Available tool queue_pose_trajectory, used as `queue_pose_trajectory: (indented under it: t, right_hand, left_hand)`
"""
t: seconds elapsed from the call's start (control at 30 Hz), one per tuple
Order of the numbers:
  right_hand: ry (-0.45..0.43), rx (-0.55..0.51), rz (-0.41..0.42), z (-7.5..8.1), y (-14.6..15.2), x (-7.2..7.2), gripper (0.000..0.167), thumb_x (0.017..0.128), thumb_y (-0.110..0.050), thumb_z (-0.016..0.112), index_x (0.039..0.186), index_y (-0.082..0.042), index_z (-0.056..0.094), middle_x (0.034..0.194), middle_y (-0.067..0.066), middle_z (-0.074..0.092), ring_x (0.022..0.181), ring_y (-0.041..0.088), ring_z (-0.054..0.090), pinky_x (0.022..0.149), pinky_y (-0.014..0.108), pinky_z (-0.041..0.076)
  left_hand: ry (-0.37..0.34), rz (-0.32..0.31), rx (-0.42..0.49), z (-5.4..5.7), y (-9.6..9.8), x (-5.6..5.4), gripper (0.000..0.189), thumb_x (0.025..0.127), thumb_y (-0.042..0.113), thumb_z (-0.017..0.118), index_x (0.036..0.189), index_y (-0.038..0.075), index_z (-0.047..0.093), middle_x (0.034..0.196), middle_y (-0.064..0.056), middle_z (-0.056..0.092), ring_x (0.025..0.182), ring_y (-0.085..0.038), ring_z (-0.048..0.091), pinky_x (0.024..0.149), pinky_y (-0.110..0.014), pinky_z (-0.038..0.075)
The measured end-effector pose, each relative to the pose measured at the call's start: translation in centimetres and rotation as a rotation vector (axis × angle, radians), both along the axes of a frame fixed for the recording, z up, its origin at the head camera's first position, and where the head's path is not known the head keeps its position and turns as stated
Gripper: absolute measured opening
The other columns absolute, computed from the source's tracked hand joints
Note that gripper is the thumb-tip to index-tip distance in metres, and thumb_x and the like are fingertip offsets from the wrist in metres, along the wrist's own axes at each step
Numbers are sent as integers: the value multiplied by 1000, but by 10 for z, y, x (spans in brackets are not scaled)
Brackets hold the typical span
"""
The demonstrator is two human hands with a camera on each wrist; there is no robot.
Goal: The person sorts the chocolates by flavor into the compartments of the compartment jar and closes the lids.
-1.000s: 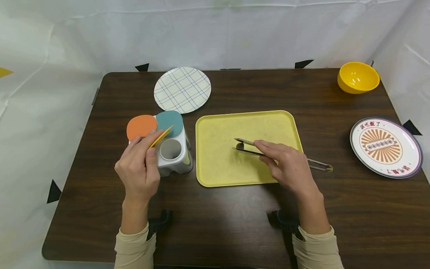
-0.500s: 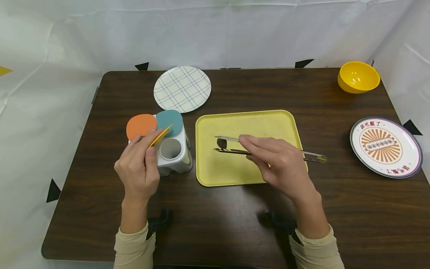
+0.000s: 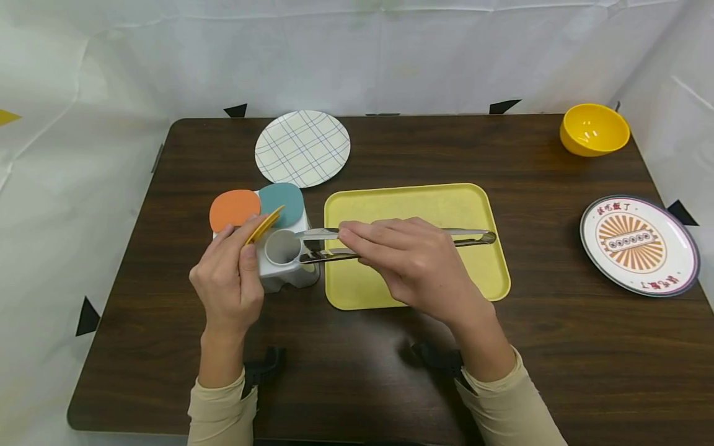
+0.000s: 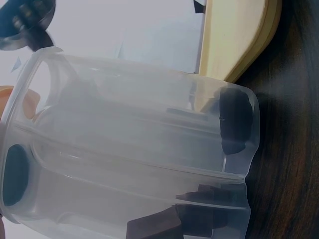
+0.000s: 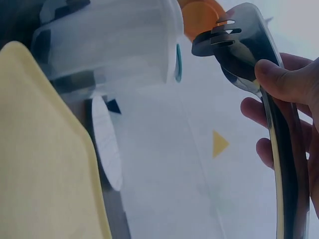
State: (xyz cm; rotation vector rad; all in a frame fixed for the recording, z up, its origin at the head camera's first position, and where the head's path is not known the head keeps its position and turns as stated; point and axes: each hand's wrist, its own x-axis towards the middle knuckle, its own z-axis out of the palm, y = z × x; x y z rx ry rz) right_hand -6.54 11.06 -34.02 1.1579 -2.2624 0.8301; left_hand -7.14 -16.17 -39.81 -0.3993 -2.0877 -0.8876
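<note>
My left hand point(image 3: 227, 279) pinches a thin yellow lid point(image 3: 264, 225), held tilted above a storage box point(image 3: 287, 275) with several compartments. Its front right compartment has an uncovered round mouth point(image 3: 282, 247); an orange lid point(image 3: 235, 209) and a teal lid point(image 3: 282, 203) cover the back ones. Through the cloudy plastic, dark pieces point(image 4: 236, 121) show at the bottom. In my right hand point(image 3: 415, 263) I grip metal tongs point(image 5: 279, 124), whose tips hold a dark piece point(image 5: 203, 45) at the right edge of the uncovered mouth, apparently above it.
A yellow tray point(image 3: 357, 297) lies right of the box, under the tongs. Behind stands a checked white plate point(image 3: 303, 148). At the right are a yellow bowl point(image 3: 594, 130) and a patterned plate point(image 3: 639, 244) on the dark wooden table point(image 3: 346, 384).
My right hand has moved left with the tongs and the dark piece, from over the tray to the storage box. My left hand stays nearly still with the yellow lid.
</note>
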Motion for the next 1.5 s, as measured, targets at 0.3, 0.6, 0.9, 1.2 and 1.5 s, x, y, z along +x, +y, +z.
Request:
queue_pose_trajectory:
  t: [0.3,0.6,0.9,1.2,1.5]
  right_hand:
    - [-12,30,44,0,-21,-7,38,90,-12,70,128,-15,68,128,-4,65,106,13,65,71,32,52]
    - [-24,47,50,-7,-27,-12,38,91,-13,70,129,-15,67,127,-4,65,105,12,65,72,32,53]
    - [-45,60,59,-8,-27,-13,39,93,-13,67,132,-16,65,130,-5,64,108,11,63,74,31,51]
    - [-77,68,54,-9,-26,-12,50,87,-14,75,135,-13,61,135,-2,60,113,14,61,81,34,52]
    - [-95,67,66,-12,-23,-11,57,84,-14,78,137,-10,59,138,1,58,116,16,60,86,37,52]
  left_hand:
    - [9,-8,-2,0,0,0,45,101,32,40,113,5,74,106,-8,74,89,-27,72,93,-48,50]
    - [3,-13,-10,1,0,1,44,101,31,40,114,5,74,107,-8,73,91,-27,71,95,-46,49]
    - [7,-12,-7,0,1,0,44,101,32,40,113,5,74,106,-9,74,90,-27,72,94,-46,50]
    - [11,-9,-7,0,1,-1,46,101,33,40,112,5,74,105,-9,74,89,-28,72,94,-48,50]
    - [18,-2,0,0,1,-1,47,100,35,40,111,6,75,104,-8,74,90,-28,72,92,-50,50]
